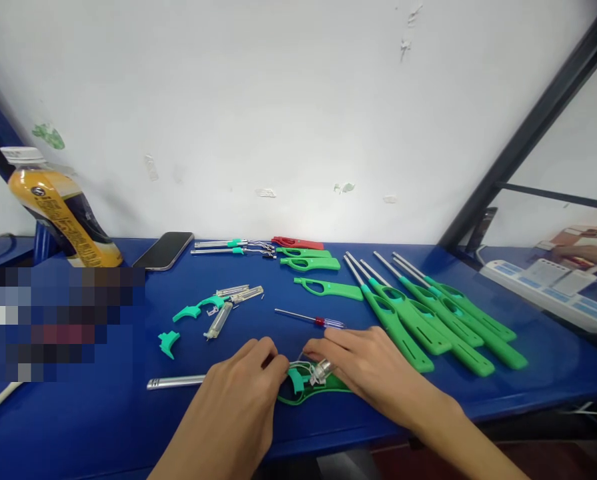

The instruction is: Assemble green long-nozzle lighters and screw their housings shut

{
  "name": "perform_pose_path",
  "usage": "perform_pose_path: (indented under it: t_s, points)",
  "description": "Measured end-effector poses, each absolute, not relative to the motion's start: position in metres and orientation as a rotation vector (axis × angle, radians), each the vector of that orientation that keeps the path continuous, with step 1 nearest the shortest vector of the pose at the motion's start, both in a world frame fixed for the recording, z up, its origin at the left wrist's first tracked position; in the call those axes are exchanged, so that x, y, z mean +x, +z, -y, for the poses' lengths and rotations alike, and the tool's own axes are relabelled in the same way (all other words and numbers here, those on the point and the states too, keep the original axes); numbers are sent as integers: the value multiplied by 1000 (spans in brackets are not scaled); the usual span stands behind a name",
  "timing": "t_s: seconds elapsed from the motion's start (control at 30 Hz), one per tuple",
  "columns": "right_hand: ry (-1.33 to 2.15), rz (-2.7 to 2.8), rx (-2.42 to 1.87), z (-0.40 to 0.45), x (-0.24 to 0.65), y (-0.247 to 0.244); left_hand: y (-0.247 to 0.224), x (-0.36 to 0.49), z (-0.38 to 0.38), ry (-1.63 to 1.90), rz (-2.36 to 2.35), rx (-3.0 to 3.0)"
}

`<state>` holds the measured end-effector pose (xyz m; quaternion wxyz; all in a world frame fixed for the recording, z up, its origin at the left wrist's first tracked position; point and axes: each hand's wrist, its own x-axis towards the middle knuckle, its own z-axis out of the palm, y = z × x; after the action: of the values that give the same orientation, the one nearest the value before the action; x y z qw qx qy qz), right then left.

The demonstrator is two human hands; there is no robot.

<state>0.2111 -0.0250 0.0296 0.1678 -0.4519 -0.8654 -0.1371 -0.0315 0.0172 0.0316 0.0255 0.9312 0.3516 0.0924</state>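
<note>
A green lighter half-shell (292,402) lies on the blue table in front of me. Inside it sit a teal trigger (297,381) and a clear fuel tank (322,371), with thin wires beside them. A silver metal tube (175,382) sticks out to the left from under my left hand (243,387). That hand is closed at the shell's left end, its fingertips beside the trigger. My right hand (365,370) bends its fingers round the fuel tank over the shell's right part. The palm hides the shell's far end.
Behind my hands lies a screwdriver (311,320). Loose clear tanks (219,321) and teal triggers (168,343) are at centre left. Empty shells (328,289) and metal tubes (218,252) lie near the wall. Several assembled green lighters (403,340) lie right. A phone (165,251) and bottle (68,213) stay left.
</note>
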Motion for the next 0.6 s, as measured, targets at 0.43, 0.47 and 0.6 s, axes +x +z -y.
perform_pose_path:
  t_s: [0.43, 0.47, 0.6]
  points:
    - [-240, 2246, -1336, 28, 205, 15, 33, -32, -15, 583, -954, 2929]
    - [-232, 2235, -1332, 28, 205, 14, 33, -32, -15, 588, -947, 2938]
    - [-192, 2189, -1327, 28, 205, 10, 32, -32, -16, 588, -920, 2945]
